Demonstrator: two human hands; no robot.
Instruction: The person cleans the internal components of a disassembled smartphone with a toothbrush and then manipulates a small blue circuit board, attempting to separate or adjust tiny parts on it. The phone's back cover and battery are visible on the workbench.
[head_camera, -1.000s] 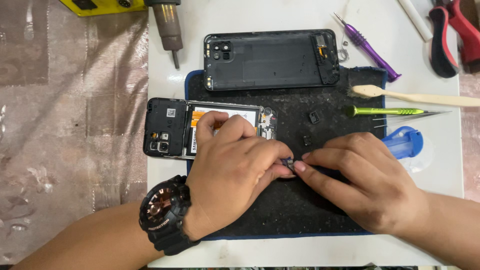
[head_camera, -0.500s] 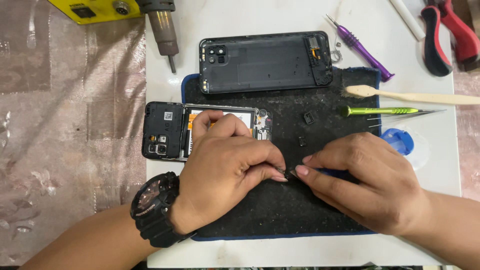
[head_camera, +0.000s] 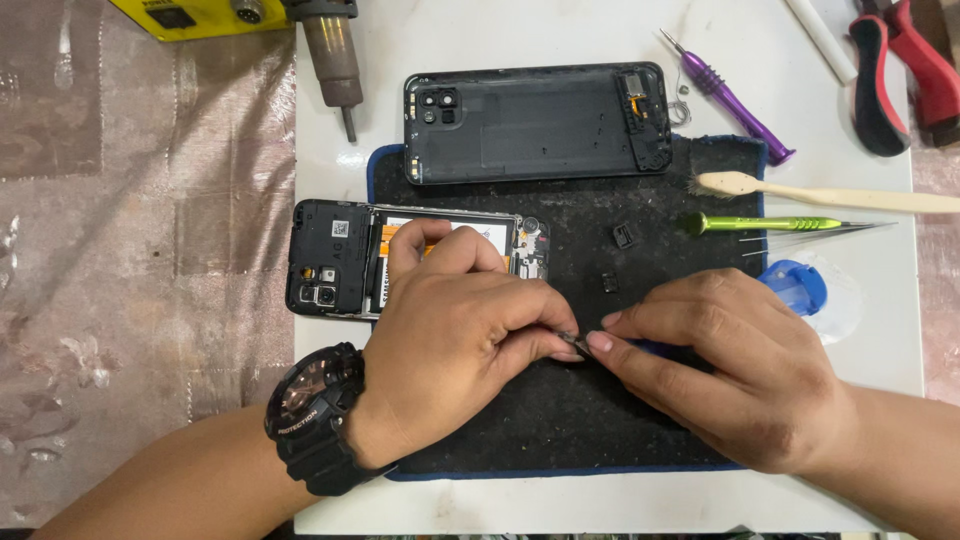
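While pinching a tiny dark part (head_camera: 570, 338) over the black work mat (head_camera: 560, 420), left hand (head_camera: 455, 340) and right hand (head_camera: 730, 375) meet fingertip to fingertip near the mat's middle. Left thumb and forefinger closed narrowly on that part; right fingers curled tight round a blue-handled tool (head_camera: 650, 347), mostly hidden, tip at the same part. Black wristwatch (head_camera: 315, 415) on the left wrist.

Under the left hand, an opened phone (head_camera: 335, 258), back off, camera end to the left, battery partly covered by the fingers. Above it, the removed back cover (head_camera: 540, 122), lying inside up, holding only its small fitted pieces near the corners. Two small black bits (head_camera: 622, 236) loose on the mat.

To the right: green-handled screwdriver (head_camera: 760, 223), pale spudger (head_camera: 830, 195), purple tool (head_camera: 725, 95), blue round opening pick (head_camera: 795, 285), red-and-black pliers (head_camera: 900, 70). At top left, a hot-air nozzle (head_camera: 332, 55).

Compared with half a second before, hands and phone unchanged in place; same pinch kept.
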